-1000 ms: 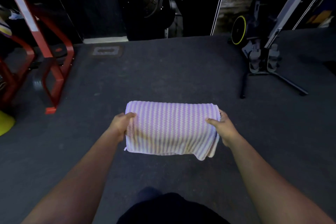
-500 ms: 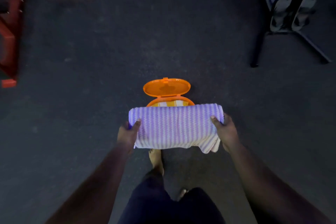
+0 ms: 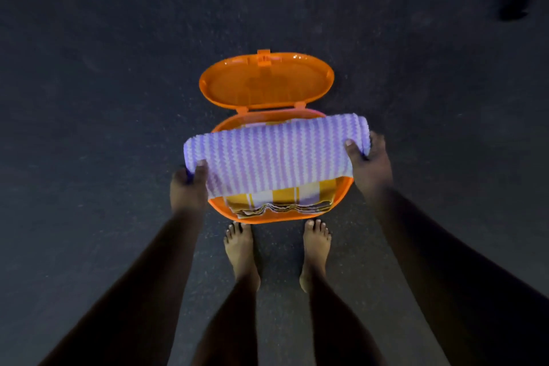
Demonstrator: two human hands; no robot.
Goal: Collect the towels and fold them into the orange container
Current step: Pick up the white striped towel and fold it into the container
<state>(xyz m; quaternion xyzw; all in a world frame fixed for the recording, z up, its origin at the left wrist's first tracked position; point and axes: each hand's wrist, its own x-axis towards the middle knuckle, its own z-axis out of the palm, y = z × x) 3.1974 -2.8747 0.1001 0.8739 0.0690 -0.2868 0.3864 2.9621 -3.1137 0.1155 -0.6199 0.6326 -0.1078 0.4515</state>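
- The purple-and-white striped towel (image 3: 276,154), folded into a thick roll-like bundle, is held crosswise above the orange container (image 3: 279,215), covering most of its opening; its right end sits higher than its left.
- The left hand (image 3: 188,187) grips the towel's left end: the thumb lies curled over the top of the cloth, and the other fingers (image 3: 181,175) wrap beneath it, closed on the fabric.
- The right hand (image 3: 370,165) grips the right end the same way, thumb pressed on top and the remaining fingers curled round the far side of the roll; how far they reach under the cloth cannot be told.
- Neither hand touches the container; both are just outside its rim, 1 on each side.
- Inside the container lies a yellow-and-white striped towel (image 3: 282,197), folded flat, its layered edges showing at the near wall below the hanging edge of the purple towel.
- The container's oval lid (image 3: 266,82) stands swung open on the far side, joined by 2 hinges, with a small latch tab at its far edge.
- The container rests on a dark speckled floor (image 3: 104,98).
- 2 bare feet (image 3: 240,249) stand just beside the container's near wall, toes pointing at it, with the left toes almost touching the rim.
- Both forearms reach down from the lower corners of the view.
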